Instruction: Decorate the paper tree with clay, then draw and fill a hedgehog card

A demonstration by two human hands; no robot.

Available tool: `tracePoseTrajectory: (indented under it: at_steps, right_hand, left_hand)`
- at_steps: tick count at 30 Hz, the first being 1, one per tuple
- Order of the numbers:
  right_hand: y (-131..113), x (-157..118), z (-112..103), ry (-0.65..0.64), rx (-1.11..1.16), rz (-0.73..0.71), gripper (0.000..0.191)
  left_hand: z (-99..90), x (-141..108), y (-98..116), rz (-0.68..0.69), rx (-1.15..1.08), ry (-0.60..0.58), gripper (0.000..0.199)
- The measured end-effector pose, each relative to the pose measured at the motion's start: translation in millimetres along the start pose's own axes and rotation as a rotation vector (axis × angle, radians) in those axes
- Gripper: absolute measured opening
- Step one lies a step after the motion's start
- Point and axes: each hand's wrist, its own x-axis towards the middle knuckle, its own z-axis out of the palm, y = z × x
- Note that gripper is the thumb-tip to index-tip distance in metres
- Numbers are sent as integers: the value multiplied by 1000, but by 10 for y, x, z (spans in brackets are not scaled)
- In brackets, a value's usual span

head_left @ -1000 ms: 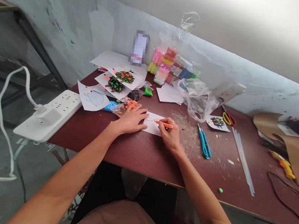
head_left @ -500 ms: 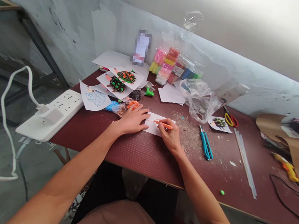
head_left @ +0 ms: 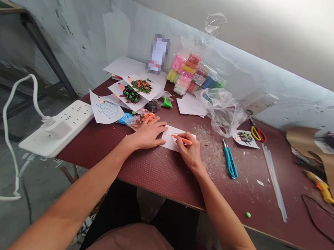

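Observation:
A small white sheet of paper (head_left: 171, 143) lies on the dark red table (head_left: 149, 167) in front of me, with a thin orange line on its upper part. My left hand (head_left: 149, 133) rests flat with its fingers stretched out, the fingertips on the paper's left edge. Pinched in my right hand (head_left: 191, 148) is an orange marker (head_left: 187, 141), its tip touching the paper near the line. Just beyond my left hand are packets of orange clay (head_left: 148, 117) and blue clay (head_left: 125, 118). A drawing of a blue hedgehog (head_left: 107, 110) lies further left.
Pinecone hedgehog cards (head_left: 131, 95) lie at the back left, near a white power strip (head_left: 57, 127). Bagged coloured clay (head_left: 189, 72) leans on the wall beside a crumpled plastic bag (head_left: 225, 112). Rightward are a teal utility knife (head_left: 230, 160), scissors (head_left: 258, 133), glue sticks (head_left: 274, 182) and a yellow glue gun (head_left: 320, 187).

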Motion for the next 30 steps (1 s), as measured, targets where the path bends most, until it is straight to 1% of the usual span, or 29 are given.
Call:
tracePoseTrajectory:
  at_steps: [3, 8, 13, 15, 19, 22, 30]
  right_hand:
    - [-19, -14, 15, 10, 18, -17, 24]
    - [-44, -29, 34, -31, 33, -27, 25]
    - [-28, -19, 4, 57, -20, -24, 21]
    - [-20, -17, -5, 70, -27, -14, 21]
    - [-49, -22, 14, 13, 2, -8, 23]
    - [-95, -19, 40, -33, 0, -24, 23]
    - [-99, 4, 95, -62, -27, -69, 23]
  left_hand:
    - [0, -1, -1, 2, 2, -2, 54]
    - [17, 4, -19, 15, 0, 12, 52]
    - [17, 7, -28, 10, 1, -1, 55]
    - [21, 9, -37, 12, -5, -5, 56]
    - [33, 12, -56, 38, -17, 10, 56]
    - [27, 7, -47, 26, -15, 11, 56]
    - [14, 5, -36, 29, -22, 4, 56]
